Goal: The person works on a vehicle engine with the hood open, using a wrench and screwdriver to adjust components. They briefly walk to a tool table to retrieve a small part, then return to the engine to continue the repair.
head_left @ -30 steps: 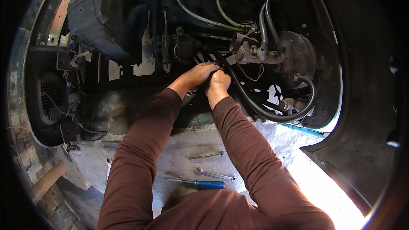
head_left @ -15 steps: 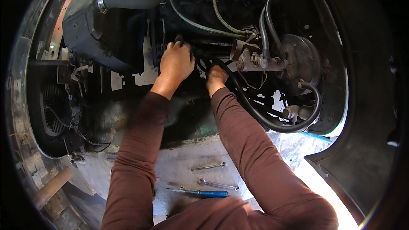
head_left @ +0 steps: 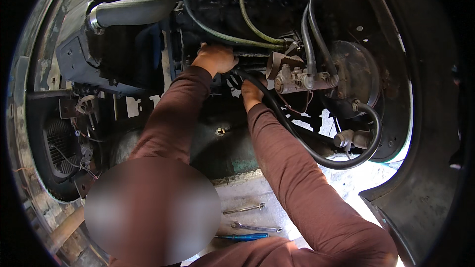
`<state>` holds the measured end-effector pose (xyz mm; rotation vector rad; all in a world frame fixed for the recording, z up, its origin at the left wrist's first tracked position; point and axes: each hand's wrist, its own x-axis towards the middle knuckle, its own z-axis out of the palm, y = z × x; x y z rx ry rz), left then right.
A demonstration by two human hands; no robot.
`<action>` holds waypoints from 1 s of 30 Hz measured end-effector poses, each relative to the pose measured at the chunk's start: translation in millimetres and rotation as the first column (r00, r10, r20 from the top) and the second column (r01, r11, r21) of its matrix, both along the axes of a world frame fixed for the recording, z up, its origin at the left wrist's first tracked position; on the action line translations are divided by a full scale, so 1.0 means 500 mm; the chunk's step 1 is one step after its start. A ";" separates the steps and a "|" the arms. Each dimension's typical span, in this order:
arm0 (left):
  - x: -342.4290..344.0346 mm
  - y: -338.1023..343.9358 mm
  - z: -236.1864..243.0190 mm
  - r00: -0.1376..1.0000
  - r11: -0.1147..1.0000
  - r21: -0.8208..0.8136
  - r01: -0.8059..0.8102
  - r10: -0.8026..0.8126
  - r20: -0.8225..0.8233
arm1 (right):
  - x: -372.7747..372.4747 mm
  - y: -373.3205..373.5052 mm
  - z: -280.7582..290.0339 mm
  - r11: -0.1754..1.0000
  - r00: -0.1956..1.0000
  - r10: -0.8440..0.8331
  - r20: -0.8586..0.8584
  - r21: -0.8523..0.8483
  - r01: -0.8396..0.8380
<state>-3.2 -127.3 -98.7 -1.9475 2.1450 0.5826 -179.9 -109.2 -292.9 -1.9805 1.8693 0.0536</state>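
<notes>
I lean over an open engine bay in maroon sleeves. My left hand (head_left: pixel 215 59) lies on top of the dark engine block (head_left: pixel 257 0), fingers curled over a ribbed part just below a thin green hose (head_left: pixel 246 24). My right hand (head_left: pixel 251 92) reaches lower, beside a thick black hose (head_left: pixel 321 154). Its fingers are hidden behind that hose and the engine. A metal brake cylinder (head_left: pixel 299 79) sits just right of both hands.
A grey pipe (head_left: pixel 133 12) runs across the upper left. A round black drum (head_left: pixel 355 71) is at the right. On the concrete floor below lie a wrench (head_left: pixel 256 227), a blue-handled screwdriver (head_left: pixel 242 237) and a thin metal rod (head_left: pixel 243 209). A fan grille (head_left: pixel 62 141) is at the left.
My left hand left my right hand and moved up and left onto the engine top. My right hand stayed low by the black hose. My head moved closer in.
</notes>
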 end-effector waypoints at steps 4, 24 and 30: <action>0.019 0.025 -0.023 0.999 0.999 -0.013 -0.049 0.049 0.009 | 0.041 0.026 0.055 0.954 0.870 -0.297 0.393 0.073 0.292; -0.009 0.001 0.006 0.997 0.996 0.064 -0.060 0.063 -0.042 | -0.016 -0.084 -0.036 0.638 -0.567 -0.508 0.648 0.726 0.258; 0.009 -0.007 0.001 0.993 0.982 0.157 -0.106 0.113 -0.038 | 0.081 -0.036 0.116 0.809 -0.729 -0.523 0.441 0.527 -0.261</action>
